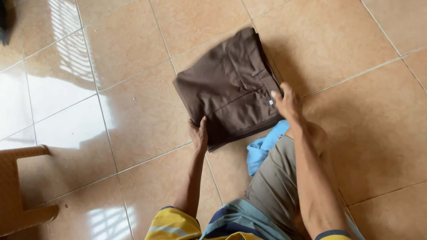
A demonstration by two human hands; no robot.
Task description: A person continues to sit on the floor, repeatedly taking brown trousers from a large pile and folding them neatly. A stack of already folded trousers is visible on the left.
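A folded pair of dark brown trousers (231,86) is lifted slightly above the shiny tan tiled floor (133,115). My left hand (199,134) grips its near left corner, fingers curled under the edge. At the near right edge my right hand (287,103) holds the fabric beside a small white tag. Both arms reach forward from my lap. A light blue cloth (262,149) lies just below the trousers against my bent knee, partly hidden under it.
My leg in grey-beige shorts (273,186) sits at the bottom centre. A tan plastic chair (18,195) stands at the lower left edge. A dark object (3,22) shows in the top left corner. Bright window light reflects on the left tiles.
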